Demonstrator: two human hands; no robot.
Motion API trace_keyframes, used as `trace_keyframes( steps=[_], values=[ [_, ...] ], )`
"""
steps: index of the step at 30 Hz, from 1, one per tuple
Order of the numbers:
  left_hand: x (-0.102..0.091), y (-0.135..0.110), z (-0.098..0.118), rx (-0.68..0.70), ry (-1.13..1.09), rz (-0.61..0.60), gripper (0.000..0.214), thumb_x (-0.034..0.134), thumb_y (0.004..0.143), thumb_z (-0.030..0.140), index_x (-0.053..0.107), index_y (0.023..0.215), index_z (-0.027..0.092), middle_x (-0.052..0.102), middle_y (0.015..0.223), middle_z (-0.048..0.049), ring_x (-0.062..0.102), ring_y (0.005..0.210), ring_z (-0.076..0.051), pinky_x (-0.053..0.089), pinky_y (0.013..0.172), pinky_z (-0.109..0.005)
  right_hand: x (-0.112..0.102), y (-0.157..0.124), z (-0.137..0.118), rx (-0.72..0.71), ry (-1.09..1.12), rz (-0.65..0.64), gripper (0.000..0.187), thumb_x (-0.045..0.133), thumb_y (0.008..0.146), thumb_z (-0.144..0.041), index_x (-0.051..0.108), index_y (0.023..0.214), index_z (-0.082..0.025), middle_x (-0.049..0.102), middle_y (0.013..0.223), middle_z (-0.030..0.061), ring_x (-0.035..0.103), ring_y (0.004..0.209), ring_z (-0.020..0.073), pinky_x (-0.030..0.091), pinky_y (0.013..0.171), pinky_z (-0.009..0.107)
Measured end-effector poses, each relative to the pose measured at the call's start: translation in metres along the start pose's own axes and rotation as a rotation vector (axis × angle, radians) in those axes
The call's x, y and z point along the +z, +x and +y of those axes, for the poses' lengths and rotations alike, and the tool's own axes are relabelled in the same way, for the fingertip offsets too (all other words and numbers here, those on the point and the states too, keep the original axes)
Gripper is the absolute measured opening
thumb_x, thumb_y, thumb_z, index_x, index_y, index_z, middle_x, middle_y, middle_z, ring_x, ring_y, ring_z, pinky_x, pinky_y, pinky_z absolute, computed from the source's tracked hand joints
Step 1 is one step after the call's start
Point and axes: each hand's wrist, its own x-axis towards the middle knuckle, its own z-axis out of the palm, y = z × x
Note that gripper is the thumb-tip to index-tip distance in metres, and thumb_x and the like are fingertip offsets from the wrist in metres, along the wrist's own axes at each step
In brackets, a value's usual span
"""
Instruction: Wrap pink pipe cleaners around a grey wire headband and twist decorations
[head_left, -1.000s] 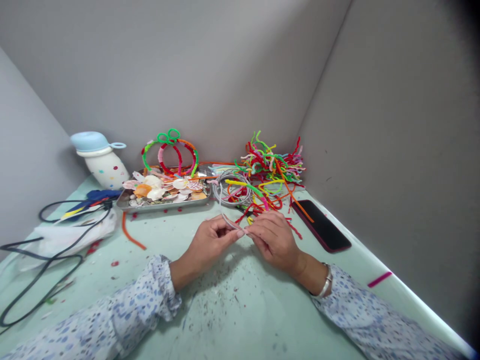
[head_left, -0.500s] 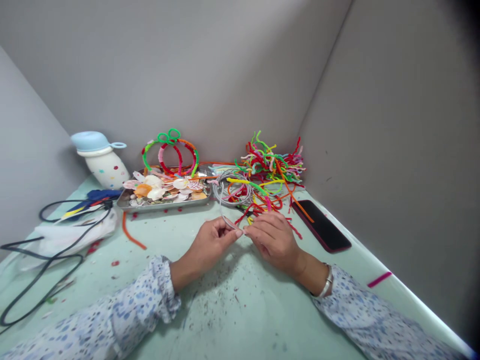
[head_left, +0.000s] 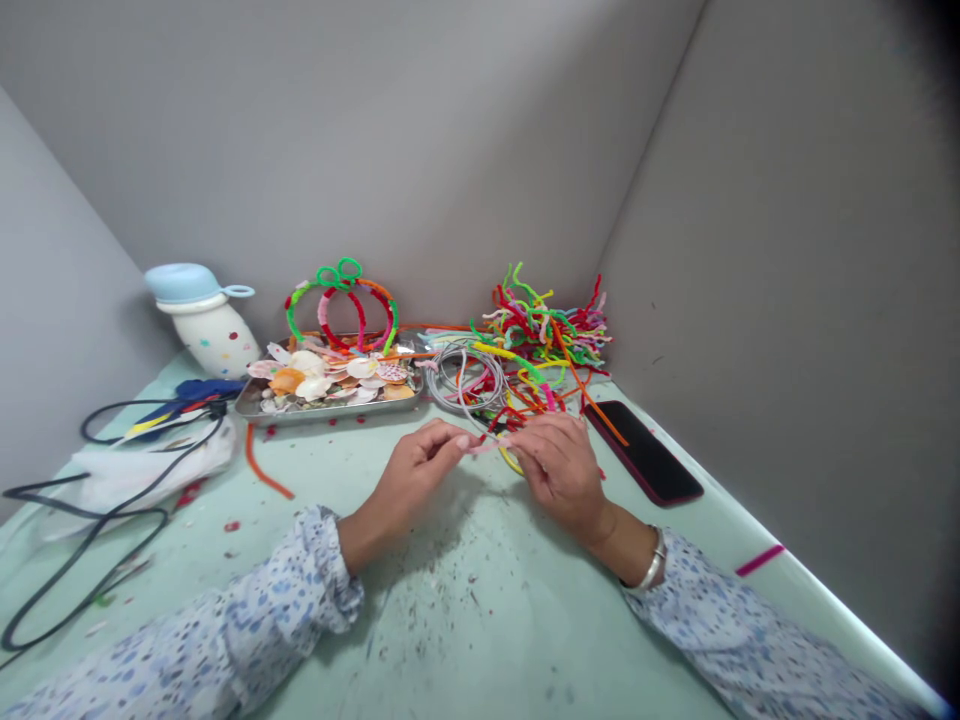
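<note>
Low over the table, my left hand [head_left: 409, 480] is closed, thumb and forefinger pinching a short pale pink pipe cleaner [head_left: 486, 448]. Its other end runs to the fingertips of my right hand [head_left: 561, 475], which are closed around the grey wire [head_left: 466, 405] where it meets the pink piece. The wire leads back into a loose coil behind the hands. Past my right fingers rises a length covered in yellow, green and pink pipe cleaner [head_left: 531, 368]. Red and yellow pipe cleaners lie just behind, partly hidden by my right hand.
A metal tray [head_left: 337, 412] of shells stands at the back, with pipe-cleaner rings [head_left: 361, 320] behind. A tangled pile of pipe cleaners [head_left: 551, 325] is at back right, near a phone [head_left: 643, 455]. On the left are a bottle [head_left: 214, 335] and a black cable [head_left: 90, 515].
My left fingers have left the wire and now pinch the pink pipe cleaner. The hands are slightly farther apart, and the yellow-green length has shifted right.
</note>
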Motion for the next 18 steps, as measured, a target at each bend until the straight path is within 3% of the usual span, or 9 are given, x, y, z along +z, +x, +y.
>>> trace_keyframes(
  steps=[4, 8, 13, 18],
  values=[
    [-0.008, 0.003, -0.009, 0.124, 0.187, 0.223, 0.016, 0.054, 0.09, 0.028, 0.066, 0.093, 0.017, 0.061, 0.084, -0.0022, 0.056, 0.074, -0.014, 0.044, 0.065, -0.025, 0.0, 0.001, -0.001, 0.037, 0.014, 0.038, 0.012, 0.057, 0.09, -0.014, 0.064, 0.096, -0.02, 0.069, 0.083, 0.0043, 0.06, 0.086, 0.0207, 0.046, 0.085, 0.04],
    [-0.01, 0.002, -0.012, 0.411, 0.435, 0.381, 0.01, 0.061, 0.086, 0.019, 0.063, 0.096, 0.019, 0.055, 0.087, -0.0015, 0.051, 0.067, -0.011, 0.045, 0.063, -0.024, -0.002, 0.0, -0.002, 0.023, 0.046, 0.001, 0.011, 0.055, 0.09, -0.015, 0.063, 0.095, -0.02, 0.069, 0.082, 0.0046, 0.059, 0.087, 0.0212, 0.046, 0.084, 0.04],
    [-0.005, -0.003, -0.009, 0.716, 0.639, 0.354, 0.019, 0.066, 0.083, 0.015, 0.062, 0.101, 0.021, 0.059, 0.1, -0.0053, 0.059, 0.089, -0.016, 0.051, 0.078, -0.029, -0.001, -0.001, -0.002, -0.006, 0.099, -0.065, 0.01, 0.058, 0.089, -0.014, 0.062, 0.095, -0.02, 0.069, 0.084, 0.0049, 0.06, 0.084, 0.0204, 0.047, 0.083, 0.041],
    [-0.001, -0.005, -0.009, 0.775, 0.657, 0.265, 0.015, 0.067, 0.083, 0.015, 0.063, 0.097, 0.019, 0.065, 0.099, -0.0062, 0.062, 0.09, -0.017, 0.052, 0.08, -0.029, -0.001, 0.0, -0.003, -0.05, 0.116, -0.105, 0.008, 0.056, 0.091, -0.017, 0.063, 0.095, -0.02, 0.069, 0.083, 0.0046, 0.06, 0.083, 0.0194, 0.047, 0.083, 0.04]
  ],
)
